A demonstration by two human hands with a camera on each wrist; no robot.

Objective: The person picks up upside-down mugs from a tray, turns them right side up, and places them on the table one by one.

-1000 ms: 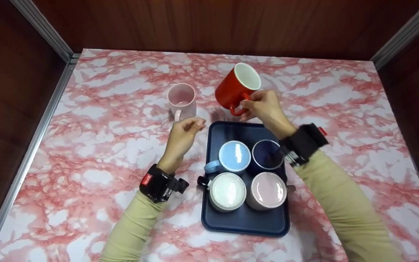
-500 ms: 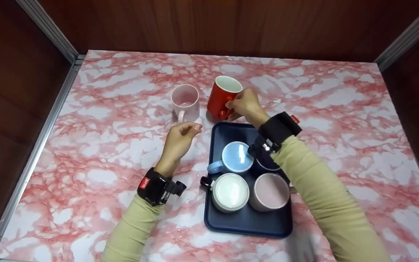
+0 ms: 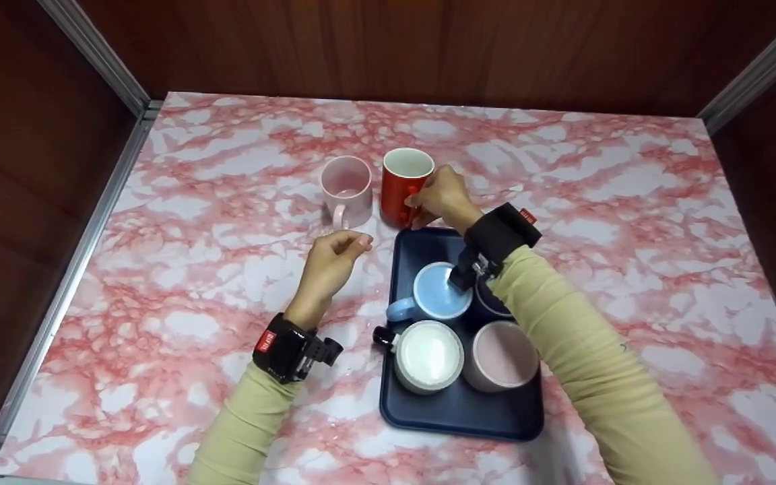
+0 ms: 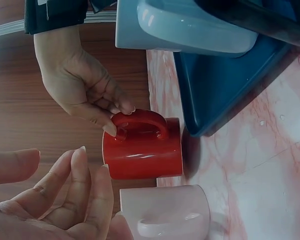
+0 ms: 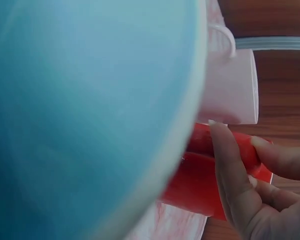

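Note:
In the head view, my right hand [image 3: 443,197] pinches the handle of a red mug [image 3: 396,202] with a white inside. The mug is upright just behind the far edge of the dark blue tray [image 3: 459,417]; I cannot tell if its base touches the table. Left of it stands a pink mug [image 3: 354,205], handle toward me. My left hand [image 3: 329,264] hovers in front of the pink mug, fingers loosely bent, holding nothing. In the left wrist view, thumb and fingers meet on the red mug's handle [image 4: 140,117]. A large light blue rim hides part of the right wrist view.
The tray holds a light blue mug [image 3: 440,293], a white mug [image 3: 428,357] with a black handle, a pale pink mug [image 3: 504,356] and a dark blue mug [image 3: 492,300], partly behind my right wrist. Brown panels [image 3: 388,54] wall in the marbled table [image 3: 179,283].
The red mug has moved left and toward me in my right hand, from tilted to upright, and is now beside the pink mug. My left hand has barely moved.

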